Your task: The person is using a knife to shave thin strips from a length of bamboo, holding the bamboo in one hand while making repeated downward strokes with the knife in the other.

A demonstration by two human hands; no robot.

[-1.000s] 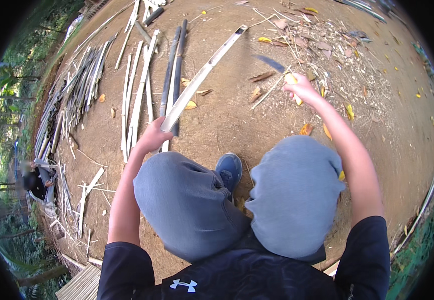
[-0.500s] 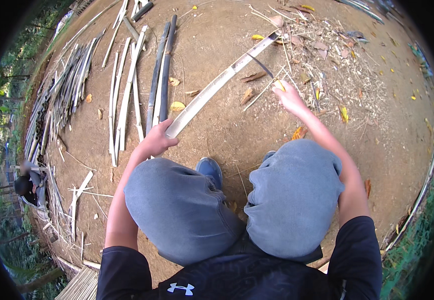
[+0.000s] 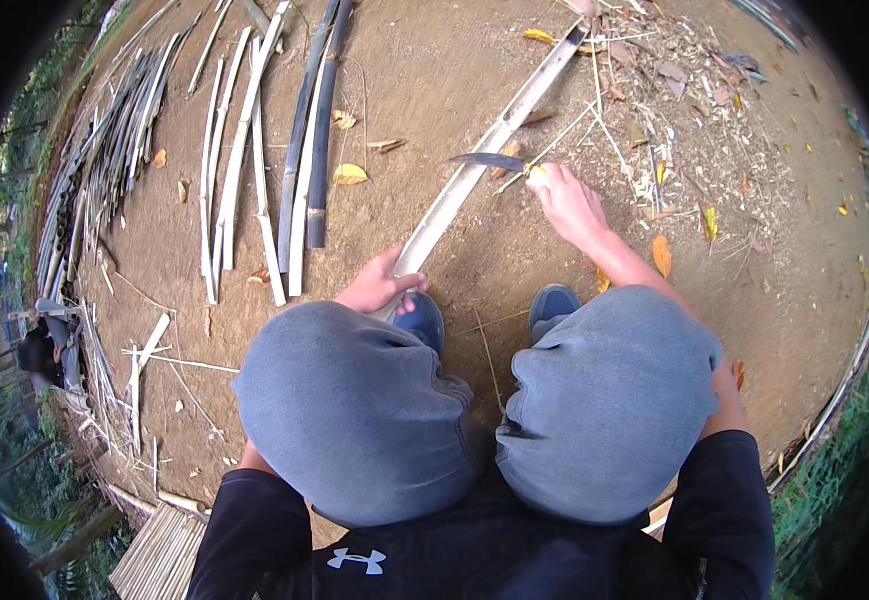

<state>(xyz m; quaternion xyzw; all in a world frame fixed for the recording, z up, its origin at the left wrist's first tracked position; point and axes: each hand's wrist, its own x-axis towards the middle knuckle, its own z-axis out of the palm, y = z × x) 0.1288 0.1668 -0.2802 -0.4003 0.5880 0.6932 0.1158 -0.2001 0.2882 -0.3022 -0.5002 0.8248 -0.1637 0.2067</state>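
A long split bamboo piece (image 3: 442,212), pale and hollow on its inner face, slants from my left foot up to the wood chips. Its near end is wrapped by my left hand (image 3: 379,284), just beyond my left knee. In my closed right hand (image 3: 569,206) is a knife (image 3: 492,160) with a dark, slightly curved blade pointing left. The blade lies across the bamboo about midway along it; whether its edge touches the surface I cannot tell. My fingers hide most of the knife's handle.
Split bamboo strips (image 3: 239,150) and dark bamboo lengths (image 3: 323,130) lie on the dirt to the left. Beyond them is a large bamboo pile (image 3: 115,145). Wood chips (image 3: 700,130) and dry leaves litter the far right. Another person (image 3: 50,345) is at the far left.
My left hand has come nearer and to the right, drawing the bamboo with it. The knife has swung from pointing away to lying across the bamboo, and my right hand is slightly lower.
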